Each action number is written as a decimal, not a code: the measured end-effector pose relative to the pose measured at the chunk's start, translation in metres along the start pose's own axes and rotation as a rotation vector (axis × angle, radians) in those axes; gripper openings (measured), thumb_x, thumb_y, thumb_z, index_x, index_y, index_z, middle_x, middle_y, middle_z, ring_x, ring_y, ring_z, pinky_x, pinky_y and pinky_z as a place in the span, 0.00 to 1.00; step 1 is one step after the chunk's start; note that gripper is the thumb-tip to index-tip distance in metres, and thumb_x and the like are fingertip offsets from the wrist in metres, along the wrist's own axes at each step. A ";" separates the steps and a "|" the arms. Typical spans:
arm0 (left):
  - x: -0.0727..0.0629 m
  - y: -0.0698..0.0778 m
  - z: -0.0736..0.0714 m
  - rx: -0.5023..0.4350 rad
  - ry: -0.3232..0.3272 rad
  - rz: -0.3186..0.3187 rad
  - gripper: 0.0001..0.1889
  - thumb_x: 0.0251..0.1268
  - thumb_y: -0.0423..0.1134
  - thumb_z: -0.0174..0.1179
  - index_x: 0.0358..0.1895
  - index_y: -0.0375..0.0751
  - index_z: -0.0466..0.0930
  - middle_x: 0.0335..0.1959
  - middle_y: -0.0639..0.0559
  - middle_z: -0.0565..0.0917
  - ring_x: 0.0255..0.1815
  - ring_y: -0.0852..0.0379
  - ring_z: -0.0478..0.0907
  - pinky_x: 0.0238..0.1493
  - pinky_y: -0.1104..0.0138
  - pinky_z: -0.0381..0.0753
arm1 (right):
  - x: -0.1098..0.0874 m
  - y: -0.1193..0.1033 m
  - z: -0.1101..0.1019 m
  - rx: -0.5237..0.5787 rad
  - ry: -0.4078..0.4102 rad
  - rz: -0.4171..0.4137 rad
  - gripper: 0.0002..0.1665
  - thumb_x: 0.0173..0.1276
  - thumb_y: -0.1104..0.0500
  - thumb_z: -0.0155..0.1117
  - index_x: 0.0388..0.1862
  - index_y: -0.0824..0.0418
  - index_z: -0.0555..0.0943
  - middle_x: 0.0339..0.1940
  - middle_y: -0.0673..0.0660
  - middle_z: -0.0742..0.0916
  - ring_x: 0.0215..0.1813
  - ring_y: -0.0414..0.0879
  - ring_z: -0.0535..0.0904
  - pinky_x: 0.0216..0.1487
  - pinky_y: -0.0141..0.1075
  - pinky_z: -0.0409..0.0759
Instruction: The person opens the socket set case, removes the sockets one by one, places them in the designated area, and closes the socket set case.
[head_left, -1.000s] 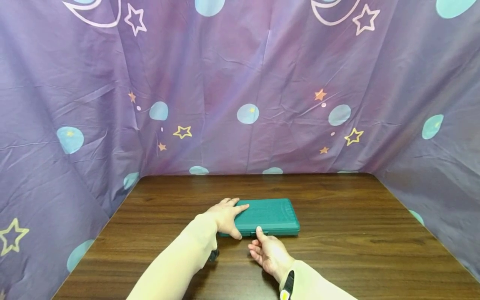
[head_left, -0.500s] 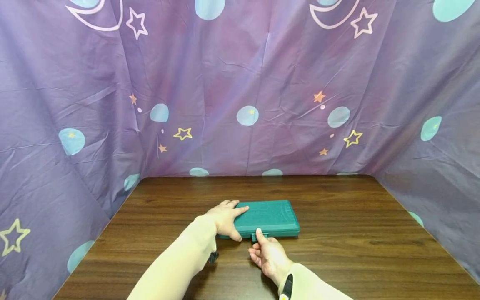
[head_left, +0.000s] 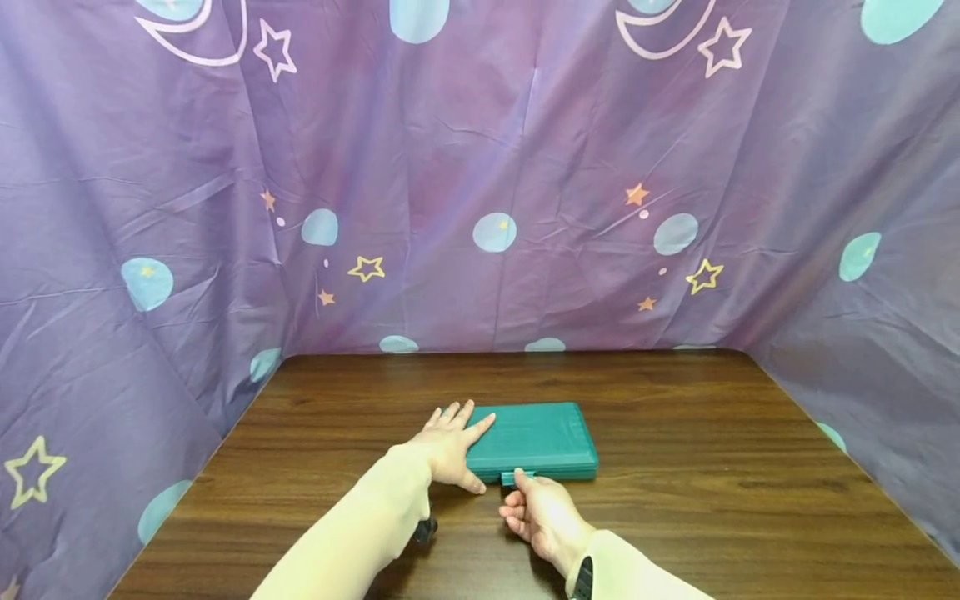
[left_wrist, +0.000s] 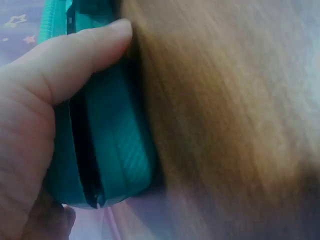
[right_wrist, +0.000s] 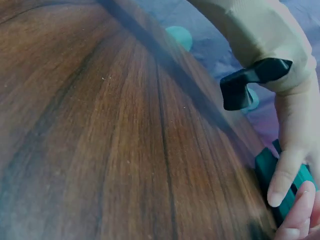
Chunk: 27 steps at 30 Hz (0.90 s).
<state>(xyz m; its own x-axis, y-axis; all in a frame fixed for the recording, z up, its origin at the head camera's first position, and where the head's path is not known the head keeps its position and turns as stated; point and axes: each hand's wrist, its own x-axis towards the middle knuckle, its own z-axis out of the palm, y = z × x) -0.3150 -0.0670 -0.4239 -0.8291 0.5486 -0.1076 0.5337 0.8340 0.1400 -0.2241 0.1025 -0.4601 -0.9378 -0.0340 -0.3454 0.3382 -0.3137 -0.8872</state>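
Observation:
A flat green plastic case (head_left: 536, 437) lies on the table with its lid down and its long front side toward me. My left hand (head_left: 447, 450) rests spread over the case's left end, fingers straight on the lid. In the left wrist view the thumb (left_wrist: 85, 57) crosses the front side, where a dark seam runs between lid and base. At the middle of the front, my right hand (head_left: 549, 518) pinches the latch (head_left: 510, 479) with thumb and curled fingers; the latch sticks out from the case. The right wrist view shows only its fingertips (right_wrist: 300, 212) beside the case.
The case sits on a brown wood-grain table (head_left: 697, 467). A purple curtain (head_left: 435, 167) with stars and moons hangs along the back and both sides. Dark straps (head_left: 582, 575) are worn at the wrists.
The latch has swung outward from the front of the case, with the right hand drawn slightly toward me along with it. The left hand's fingers have spread and straightened more over the lid.

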 end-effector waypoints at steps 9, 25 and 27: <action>-0.020 -0.008 -0.006 0.044 0.141 0.155 0.37 0.58 0.57 0.64 0.70 0.48 0.68 0.70 0.49 0.68 0.71 0.51 0.63 0.69 0.58 0.62 | -0.008 -0.012 -0.006 -0.120 -0.074 -0.034 0.14 0.75 0.53 0.53 0.39 0.64 0.69 0.17 0.48 0.78 0.20 0.37 0.78 0.22 0.26 0.74; -0.030 -0.013 -0.009 0.055 0.308 0.276 0.27 0.58 0.51 0.66 0.59 0.42 0.79 0.60 0.49 0.79 0.62 0.52 0.75 0.64 0.60 0.69 | -0.017 -0.086 -0.068 -1.040 -0.237 -0.700 0.15 0.65 0.53 0.67 0.40 0.64 0.82 0.25 0.49 0.84 0.24 0.37 0.78 0.22 0.32 0.76; -0.031 -0.013 -0.009 0.053 0.315 0.284 0.27 0.58 0.51 0.66 0.59 0.42 0.80 0.59 0.49 0.80 0.62 0.52 0.75 0.64 0.60 0.70 | -0.009 -0.088 -0.074 -1.267 -0.163 -0.968 0.18 0.60 0.54 0.72 0.46 0.62 0.83 0.34 0.50 0.85 0.36 0.43 0.81 0.37 0.38 0.81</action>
<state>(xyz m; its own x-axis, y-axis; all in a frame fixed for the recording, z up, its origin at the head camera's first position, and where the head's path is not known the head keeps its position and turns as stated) -0.2981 -0.0954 -0.4131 -0.6536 0.7193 0.2355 0.7495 0.6585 0.0690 -0.2396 0.2008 -0.4015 -0.7975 -0.4214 0.4317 -0.5941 0.6732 -0.4403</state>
